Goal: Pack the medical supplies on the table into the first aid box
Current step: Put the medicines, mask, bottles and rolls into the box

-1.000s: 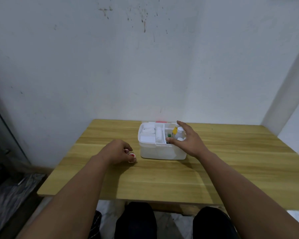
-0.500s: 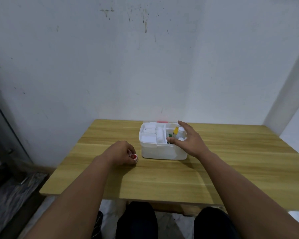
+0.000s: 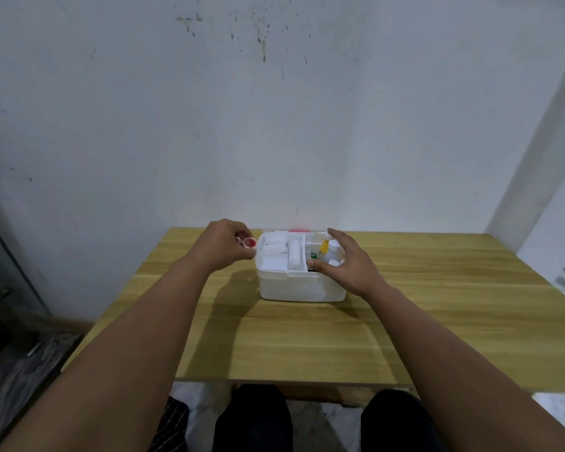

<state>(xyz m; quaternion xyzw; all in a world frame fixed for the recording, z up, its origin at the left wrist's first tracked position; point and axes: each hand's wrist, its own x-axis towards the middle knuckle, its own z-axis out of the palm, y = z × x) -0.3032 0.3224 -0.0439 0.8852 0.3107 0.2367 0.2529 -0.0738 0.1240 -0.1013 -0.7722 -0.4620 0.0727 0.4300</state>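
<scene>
A white first aid box (image 3: 299, 287) stands open on the wooden table (image 3: 437, 305). Its left compartments hold white bandage rolls (image 3: 276, 247) and a white pad; the right one holds a yellow-capped bottle (image 3: 324, 246) and a white bottle (image 3: 332, 247). My left hand (image 3: 224, 244) is raised just left of the box rim, shut on a small red-and-white tape roll (image 3: 249, 243). My right hand (image 3: 348, 265) rests over the box's right compartment, fingers spread, thumb on the front rim, holding nothing.
A white wall rises right behind the table. A pink strip (image 3: 297, 230) shows behind the box. My knees (image 3: 252, 415) are under the near table edge. Dark flooring and a dark panel lie at the far left.
My left hand has lifted the tape roll off the table and carried it up and right to the box's left rim. My right hand stays on the box, fingers opened a little.
</scene>
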